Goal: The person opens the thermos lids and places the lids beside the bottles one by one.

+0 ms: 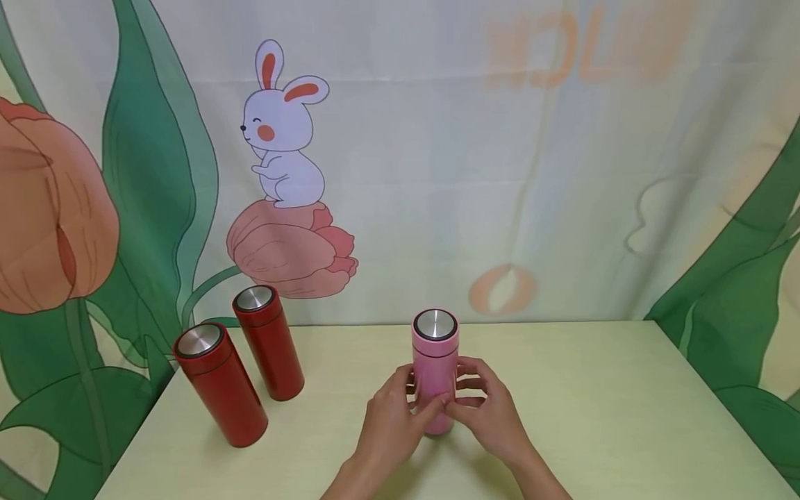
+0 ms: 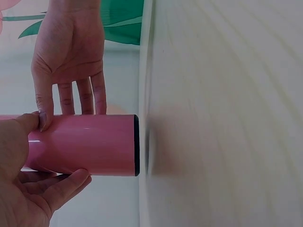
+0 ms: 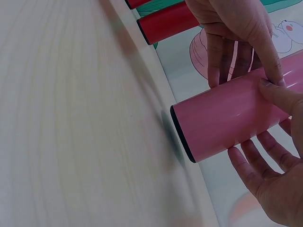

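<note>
Pink flask [image 1: 434, 371] is held upright by both hands, its dark base [image 2: 137, 146] just above the worktop [image 1: 625, 389]; a narrow gap is seen under it in both wrist views. Clock directions are taken from this flask in the head view, with 12 o'clock pointing away from the person.

The left hand [image 1: 390, 420] is placed at 8 o'clock; its grip is closed round the flask, with the thumb laid across the near face. The right hand [image 1: 490, 410] is placed at 4 o'clock; its grip is likewise closed round the flask, and the two thumbs are set close together. The flask is topped by a round metal disc [image 1: 435, 324], facing up.

Two red flasks are stood upright on the worktop, well apart from the pink flask. The nearer red flask [image 1: 225, 392] is located at 9 o'clock; the farther red flask [image 1: 275, 351], slightly past 9. Both are fitted with metal-topped lids.

Behind the worktop, a printed curtain [image 1: 425, 173] is hung. A white rabbit [image 1: 287, 167] on a pink flower [image 1: 281, 246] is shown at 11 o'clock, a large orange tulip [image 1: 50, 215] at 10.
</note>
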Available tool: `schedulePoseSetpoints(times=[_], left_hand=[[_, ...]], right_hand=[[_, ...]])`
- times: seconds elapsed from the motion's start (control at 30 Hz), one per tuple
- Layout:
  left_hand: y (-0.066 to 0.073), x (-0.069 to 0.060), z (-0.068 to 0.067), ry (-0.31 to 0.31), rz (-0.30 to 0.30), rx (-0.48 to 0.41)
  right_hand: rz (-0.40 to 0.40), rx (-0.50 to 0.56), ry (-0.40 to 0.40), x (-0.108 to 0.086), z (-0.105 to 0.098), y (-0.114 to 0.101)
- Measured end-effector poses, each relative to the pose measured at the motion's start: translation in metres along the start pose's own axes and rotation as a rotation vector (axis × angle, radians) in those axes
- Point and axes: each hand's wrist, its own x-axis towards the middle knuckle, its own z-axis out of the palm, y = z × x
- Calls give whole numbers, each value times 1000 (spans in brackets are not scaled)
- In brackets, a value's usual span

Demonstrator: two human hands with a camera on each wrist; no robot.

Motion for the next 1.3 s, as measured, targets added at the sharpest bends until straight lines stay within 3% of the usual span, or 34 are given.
schedulePoseSetpoints(times=[0.53, 0.83, 1.3], left_hand=[[-9, -5, -8, 0, -8, -3], [-3, -4, -3, -66, 13, -12], [-3, -3, -5, -107, -1, -2]], right_hand=[[15, 1, -41, 0, 10, -2], [7, -23, -27, -4, 1, 0], [5, -24, -38, -7, 4, -4]])
